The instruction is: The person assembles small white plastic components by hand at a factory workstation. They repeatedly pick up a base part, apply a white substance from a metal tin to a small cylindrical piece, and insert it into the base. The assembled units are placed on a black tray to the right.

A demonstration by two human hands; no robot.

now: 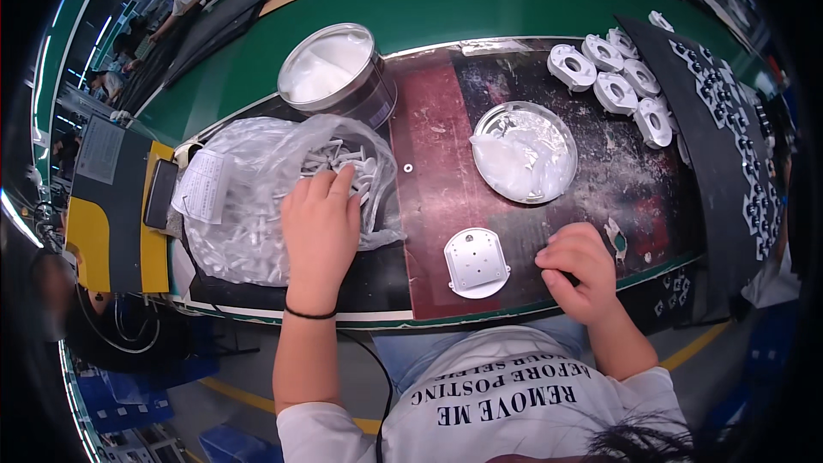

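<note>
Pegs (356,164), jumbled slender grey plastic-looking cylinders, lie at one o'clock from the nearer left hand (321,221), whose grip I cannot tell.

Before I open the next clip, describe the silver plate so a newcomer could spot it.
On the worktable, follow the red strip toward the near edge. There, between the left hand and right hand, lies the silver plate. Its straight sides, rounded ends and small dark spots set it apart from the round dish beyond it.

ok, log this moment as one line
left hand: at grey parts in clear bag | right hand: curled beside white plate | dish: white substance
</note>
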